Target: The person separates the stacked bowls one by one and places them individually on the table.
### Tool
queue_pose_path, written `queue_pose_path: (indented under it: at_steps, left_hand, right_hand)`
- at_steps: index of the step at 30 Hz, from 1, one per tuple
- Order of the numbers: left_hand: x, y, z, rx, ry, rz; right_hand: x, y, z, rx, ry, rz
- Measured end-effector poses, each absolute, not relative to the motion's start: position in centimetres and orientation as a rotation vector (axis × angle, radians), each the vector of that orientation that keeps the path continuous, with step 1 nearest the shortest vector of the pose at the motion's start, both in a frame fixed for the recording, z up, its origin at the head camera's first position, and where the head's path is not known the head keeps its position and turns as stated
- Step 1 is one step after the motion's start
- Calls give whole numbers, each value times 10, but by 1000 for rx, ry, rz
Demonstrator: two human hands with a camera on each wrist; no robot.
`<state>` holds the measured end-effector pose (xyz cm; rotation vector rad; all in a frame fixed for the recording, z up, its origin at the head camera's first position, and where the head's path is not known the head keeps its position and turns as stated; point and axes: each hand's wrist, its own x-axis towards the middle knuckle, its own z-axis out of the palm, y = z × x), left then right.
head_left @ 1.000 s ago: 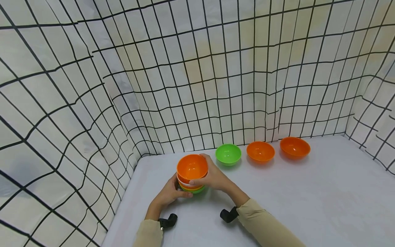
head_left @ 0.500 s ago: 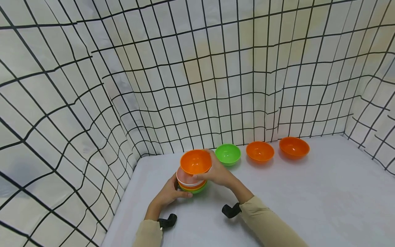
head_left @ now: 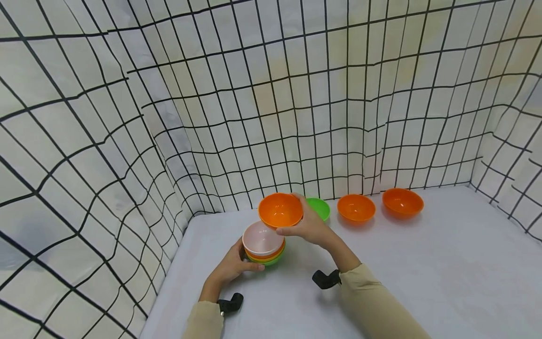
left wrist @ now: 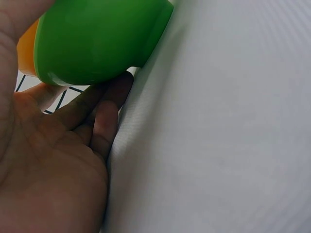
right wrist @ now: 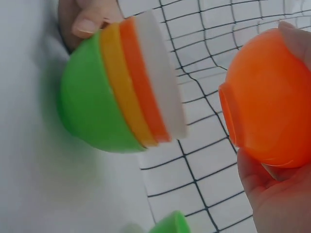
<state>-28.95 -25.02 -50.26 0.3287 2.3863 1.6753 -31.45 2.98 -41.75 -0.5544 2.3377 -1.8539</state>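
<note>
In the head view my right hand [head_left: 312, 227] grips an orange bowl [head_left: 279, 211] by its side, thumb at the near rim. This bowl is raised clear of a nested stack at the table's left part. A white bowl [head_left: 262, 238] tops the stack, above an orange one [right wrist: 143, 80], a yellow one [right wrist: 121, 82] and a green bowl [right wrist: 92, 97] at the bottom. My left hand [head_left: 232, 266] holds the stack at its left side, thumb in front. In the left wrist view its fingers curl against the green bowl's underside near the tabletop.
Along the back edge stand a green bowl [head_left: 320, 208], partly hidden by my right hand, and two orange bowls [head_left: 356, 208] [head_left: 403, 203]. A white wall with a black grid [head_left: 271, 117] rises behind and at both sides of the white table [head_left: 423, 273].
My right hand has lifted the orange bowl off the stack and moved it up, back and to the right, uncovering the white bowl. The left hand stays on the stack.
</note>
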Motion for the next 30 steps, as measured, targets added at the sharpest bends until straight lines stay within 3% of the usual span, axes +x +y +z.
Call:
queue_pose_path:
  at_steps: [7, 30]
  left_hand:
    - [-290, -247, -504, 328, 2399, 1674]
    - [-290, -248, -504, 351, 2393, 1675]
  right_hand:
    - [-309, 60, -412, -479, 2475, -1757]
    - [-282, 200, -448, -398, 2729, -1522]
